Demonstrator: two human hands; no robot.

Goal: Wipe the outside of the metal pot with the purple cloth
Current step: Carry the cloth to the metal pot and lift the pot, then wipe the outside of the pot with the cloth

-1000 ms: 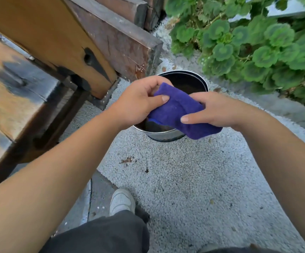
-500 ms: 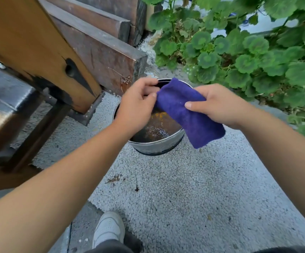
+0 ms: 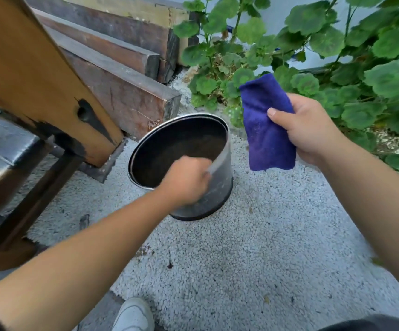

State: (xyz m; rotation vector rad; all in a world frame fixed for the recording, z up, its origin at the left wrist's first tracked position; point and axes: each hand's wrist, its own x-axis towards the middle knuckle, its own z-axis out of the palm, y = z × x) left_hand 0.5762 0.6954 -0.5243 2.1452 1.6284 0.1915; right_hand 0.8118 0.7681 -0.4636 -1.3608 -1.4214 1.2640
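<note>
Metal pot (image 3: 217, 187) tipped on gravel, gripped at near rim by left hand (image 3: 185, 181); purple cloth (image 3: 266, 125) held clear of it in right hand (image 3: 309, 126).

Left hand: blurred, curled over pot rim, fingers inside. Pot: tilted, dark interior showing, base on white gravel (image 3: 253, 259). Right hand: raised up and to the right of the left, thumb pinching folded cloth, cloth hanging apart from pot. Beyond right hand: green leaves (image 3: 337, 44). Left of left hand: wooden bench (image 3: 33, 75), timber beams (image 3: 122, 91). Below: white shoe (image 3: 134, 316).

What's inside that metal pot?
The metal pot, tipped, shows a dark, grimy brownish inner wall and no loose objects. The left hand gripping its rim hides part of the inside.
</note>
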